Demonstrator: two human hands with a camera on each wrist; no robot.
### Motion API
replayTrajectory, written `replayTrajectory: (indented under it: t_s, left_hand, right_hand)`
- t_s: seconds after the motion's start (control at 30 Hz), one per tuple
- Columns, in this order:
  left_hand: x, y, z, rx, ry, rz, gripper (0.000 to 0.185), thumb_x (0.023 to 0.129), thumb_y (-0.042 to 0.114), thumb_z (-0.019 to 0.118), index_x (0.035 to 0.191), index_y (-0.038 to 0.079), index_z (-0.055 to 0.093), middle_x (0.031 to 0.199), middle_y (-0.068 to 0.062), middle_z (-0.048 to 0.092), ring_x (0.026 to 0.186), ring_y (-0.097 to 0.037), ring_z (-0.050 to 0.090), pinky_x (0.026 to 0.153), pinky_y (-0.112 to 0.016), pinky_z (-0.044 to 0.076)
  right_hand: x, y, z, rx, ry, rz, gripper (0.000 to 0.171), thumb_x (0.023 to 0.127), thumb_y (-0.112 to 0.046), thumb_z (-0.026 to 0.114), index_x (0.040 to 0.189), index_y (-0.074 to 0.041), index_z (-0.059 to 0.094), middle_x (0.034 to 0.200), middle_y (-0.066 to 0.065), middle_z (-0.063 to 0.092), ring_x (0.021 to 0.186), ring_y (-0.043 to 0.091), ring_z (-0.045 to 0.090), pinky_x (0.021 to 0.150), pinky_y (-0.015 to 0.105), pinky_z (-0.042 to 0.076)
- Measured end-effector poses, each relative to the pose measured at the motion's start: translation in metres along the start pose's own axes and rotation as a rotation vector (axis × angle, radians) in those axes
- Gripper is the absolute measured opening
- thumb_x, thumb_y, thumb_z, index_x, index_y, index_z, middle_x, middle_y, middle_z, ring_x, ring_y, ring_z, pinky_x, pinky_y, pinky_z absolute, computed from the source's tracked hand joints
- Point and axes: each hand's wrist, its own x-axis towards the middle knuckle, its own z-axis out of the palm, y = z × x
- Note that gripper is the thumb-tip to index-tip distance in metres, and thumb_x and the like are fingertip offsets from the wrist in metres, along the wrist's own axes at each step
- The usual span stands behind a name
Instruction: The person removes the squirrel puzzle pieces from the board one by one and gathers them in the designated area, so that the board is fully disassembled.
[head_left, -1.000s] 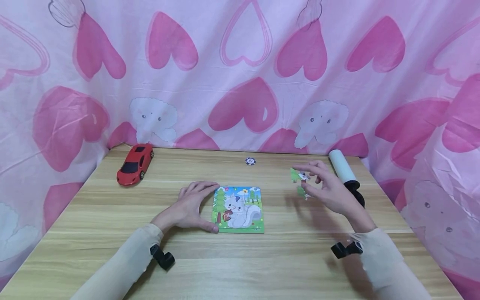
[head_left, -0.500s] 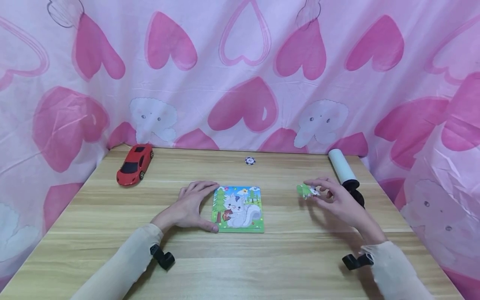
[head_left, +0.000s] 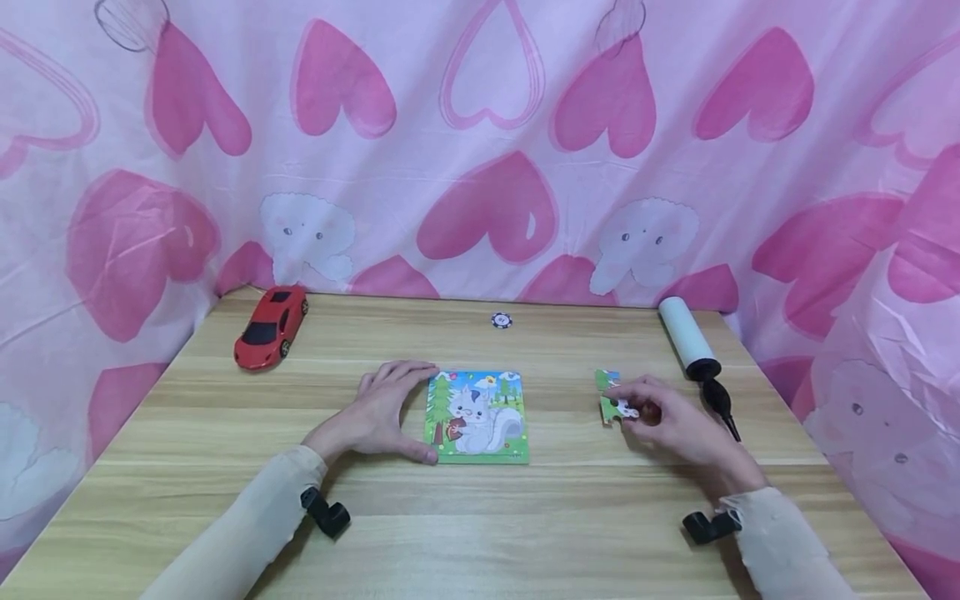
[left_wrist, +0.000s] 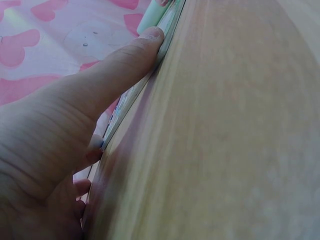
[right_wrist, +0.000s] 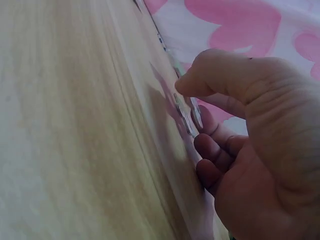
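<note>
The right hand [head_left: 678,425] pinches jigsaw pieces [head_left: 609,411] over the table [head_left: 495,533], right of the squirrel puzzle [head_left: 480,421] whose left corners the left hand [head_left: 375,417] touches, thumb and fingers spread wide; thin, likely light and stiff, the pieces should grip best by their edges.

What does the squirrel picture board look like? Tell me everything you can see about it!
The squirrel picture board is thin and squarish, maybe card or wood; I can't tell which. Its colourful front shows a pale grey squirrel with a bushy tail, holding something brown, with green trees behind. It lies face up on the table, and the left hand touches its left corners with thumb and finger.
</note>
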Motion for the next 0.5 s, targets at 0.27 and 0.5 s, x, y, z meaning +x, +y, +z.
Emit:
replayTrajectory:
  t_s: [0.27,0.5]
  left_hand:
    - [-0.0002,0.0,-0.0007,0.005,0.004,-0.003,0.136,0.064,0.082,0.094,0.172,0.019,0.042,0.177,-0.007,0.039,0.162,-0.04,0.027,0.124,-0.069,0.026]
    - [0.0,0.0004,-0.0001,-0.002,0.001,-0.002,0.135,0.064,0.081,0.094,0.171,0.019,0.042,0.177,-0.008,0.039,0.162,-0.04,0.027,0.124,-0.07,0.026]
  right_hand:
    - [0.0008,0.0038,0.002,-0.044,-0.024,0.048,0.051,0.097,-0.006,0.083,0.145,-0.019,0.074,0.133,0.009,0.061,0.11,0.021,0.051,0.089,0.024,0.045]
    - [-0.0002,0.0055,0.0024,-0.053,-0.036,0.088,0.052,0.097,-0.006,0.083,0.145,-0.024,0.073,0.134,0.007,0.06,0.112,0.022,0.052,0.09,0.024,0.046]
